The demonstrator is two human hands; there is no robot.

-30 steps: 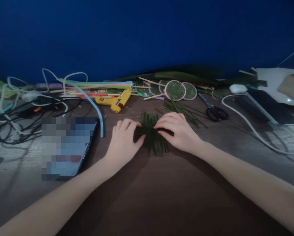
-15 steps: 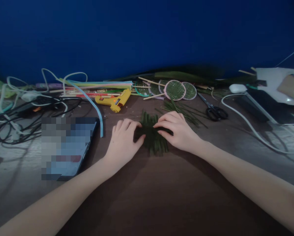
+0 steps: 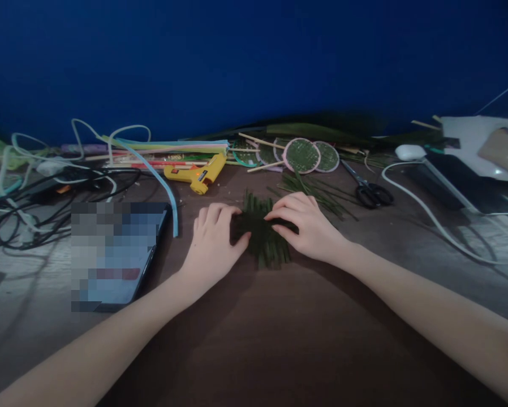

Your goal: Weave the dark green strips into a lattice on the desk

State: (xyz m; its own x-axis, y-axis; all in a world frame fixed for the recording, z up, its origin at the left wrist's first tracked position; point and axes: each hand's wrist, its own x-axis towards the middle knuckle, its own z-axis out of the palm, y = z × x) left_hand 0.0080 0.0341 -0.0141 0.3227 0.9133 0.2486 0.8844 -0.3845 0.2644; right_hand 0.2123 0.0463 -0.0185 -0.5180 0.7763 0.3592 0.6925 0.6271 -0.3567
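Observation:
A small mat of woven dark green leaf strips (image 3: 266, 232) lies on the table in front of me, its loose ends sticking out at top and bottom. My left hand (image 3: 214, 240) is curled at its left edge, thumb low and index finger high, with strip ends between them. From the right, my right hand (image 3: 307, 229) grips the mat's other side, fingertips resting on top and thumb below. Fine detail of the weave is dark and blurred. Just beyond lie loose green leaf strips (image 3: 322, 195).
Behind are round woven fans on sticks (image 3: 302, 155), a yellow glue gun (image 3: 198, 172) and black-handled scissors (image 3: 373, 194). A phone (image 3: 122, 254) lies at left near tangled cables (image 3: 20, 209) and a blue strip (image 3: 169, 198). A dark device (image 3: 470, 181) with a white cable stands right.
My left index finger has drawn back slightly from the mat's upper left. My right hand and the mat stay nearly where they were.

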